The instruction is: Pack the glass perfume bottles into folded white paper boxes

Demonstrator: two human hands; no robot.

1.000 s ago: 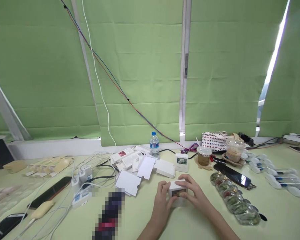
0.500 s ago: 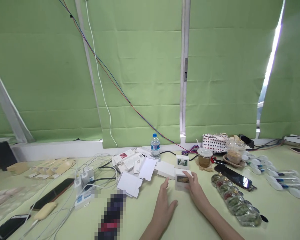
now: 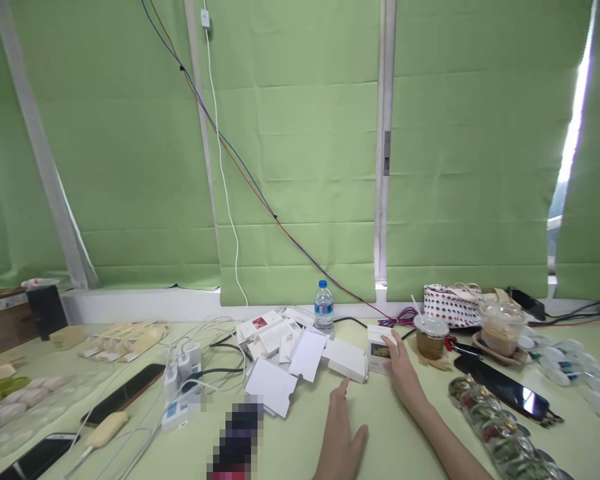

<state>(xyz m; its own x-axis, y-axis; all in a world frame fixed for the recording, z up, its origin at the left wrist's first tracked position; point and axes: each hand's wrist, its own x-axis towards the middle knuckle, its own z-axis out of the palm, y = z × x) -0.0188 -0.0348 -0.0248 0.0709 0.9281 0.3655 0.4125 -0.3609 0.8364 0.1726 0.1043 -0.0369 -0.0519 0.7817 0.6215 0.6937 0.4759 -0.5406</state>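
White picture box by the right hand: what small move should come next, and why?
I'd suggest the right hand loosen its fingers from the white picture box and draw back: the box appears to stand upright on the table, while the empty left hand is open and apart from it.

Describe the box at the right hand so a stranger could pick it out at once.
On the green table, look between the blue-capped bottle and the lidded cup, slightly nearer the viewer. There stands a small white box, the right hand at its right side. A dark picture on its front sets it apart from the plain white carton to its left.
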